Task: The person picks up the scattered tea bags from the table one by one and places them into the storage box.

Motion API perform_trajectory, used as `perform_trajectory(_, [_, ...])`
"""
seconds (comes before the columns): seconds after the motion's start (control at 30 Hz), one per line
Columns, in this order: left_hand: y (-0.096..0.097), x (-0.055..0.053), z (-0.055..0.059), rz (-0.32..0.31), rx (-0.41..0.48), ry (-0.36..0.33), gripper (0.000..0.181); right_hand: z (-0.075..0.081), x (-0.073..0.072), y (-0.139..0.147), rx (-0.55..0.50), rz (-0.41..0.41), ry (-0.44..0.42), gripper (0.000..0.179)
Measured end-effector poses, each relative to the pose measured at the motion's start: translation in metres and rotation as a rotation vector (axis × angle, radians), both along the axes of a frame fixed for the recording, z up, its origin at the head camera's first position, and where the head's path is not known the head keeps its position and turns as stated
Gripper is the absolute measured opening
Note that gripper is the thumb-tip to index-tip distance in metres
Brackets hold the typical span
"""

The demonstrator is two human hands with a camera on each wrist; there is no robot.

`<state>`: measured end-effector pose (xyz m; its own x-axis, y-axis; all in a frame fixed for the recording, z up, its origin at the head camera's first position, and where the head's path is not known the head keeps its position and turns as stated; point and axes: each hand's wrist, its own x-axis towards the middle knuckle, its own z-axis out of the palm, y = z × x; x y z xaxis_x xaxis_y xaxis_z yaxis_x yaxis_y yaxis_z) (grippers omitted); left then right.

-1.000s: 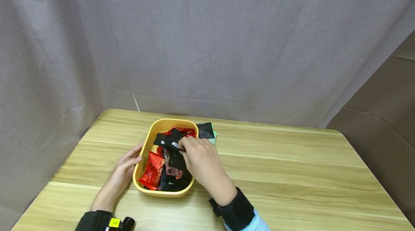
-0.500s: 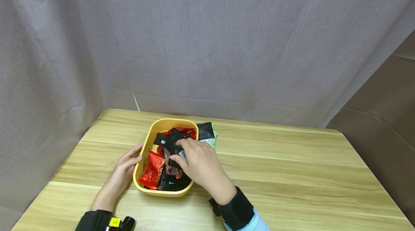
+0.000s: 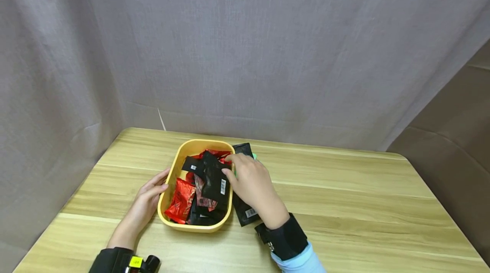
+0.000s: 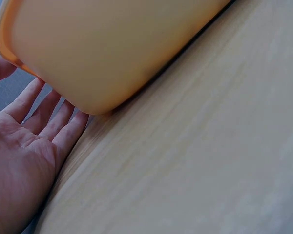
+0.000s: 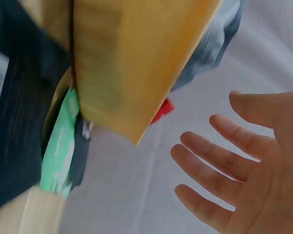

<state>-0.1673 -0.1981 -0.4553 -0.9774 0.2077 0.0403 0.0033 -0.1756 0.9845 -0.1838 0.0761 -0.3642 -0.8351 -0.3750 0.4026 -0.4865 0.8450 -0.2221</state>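
Note:
A yellow plastic bin (image 3: 193,228) stands on the table with red and black packets in it. My left hand (image 3: 147,200) rests against its left side, the thumb at the rim and the fairly straight fingers on the outer wall (image 4: 102,53). My right hand (image 3: 250,179) is over the bin's right edge, with spread fingers and nothing held. Below its fingertips lies a black packet with a barcode (image 3: 214,183). A red packet (image 3: 180,200) sits at the bin's front left. On the table, right of the bin, another black packet (image 3: 245,212) lies partly under my right hand.
Behind it, a dark packet (image 3: 243,149) lies near the bin's back right corner. A green packet (image 5: 61,146) is next to the bin's outer wall. Grey cloth (image 3: 245,60) hangs behind the wooden table (image 3: 344,205).
My right hand, which pinched a black packet in the bin, has opened and moved right. A black packet now shows on the table beside the bin. My left hand stays put.

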Motion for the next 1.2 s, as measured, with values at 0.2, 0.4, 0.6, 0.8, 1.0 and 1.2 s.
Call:
perform_trajectory(0.2, [-0.001, 0.002, 0.002, -0.001, 0.007, 0.008, 0.057, -0.004, -0.014, 0.015, -0.046, -0.055, -0.045, 0.032])
perform_trajectory(0.4, [-0.002, 0.004, 0.002, 0.001, 0.0, 0.007, 0.057, -0.015, -0.029, 0.027, -0.042, -0.046, -0.09, 0.035])
perform_trajectory(0.6, [-0.002, 0.006, 0.002, 0.0, -0.008, 0.001, 0.057, -0.024, -0.055, 0.03, 0.052, 0.019, -0.227, 0.051])
perform_trajectory(0.8, [-0.006, 0.005, 0.002, -0.003, 0.013, 0.004, 0.057, -0.024, -0.091, 0.024, 0.112, 0.026, -0.384, 0.074])
perform_trajectory(1.0, [-0.005, 0.002, -0.001, -0.002, 0.025, -0.009, 0.058, -0.024, -0.112, 0.023, 0.138, 0.038, -0.558, 0.089])
perform_trajectory(1.2, [0.0, 0.001, -0.001, 0.014, -0.009, -0.033, 0.059, -0.024, -0.121, 0.028, 0.161, 0.014, -0.656, 0.092])
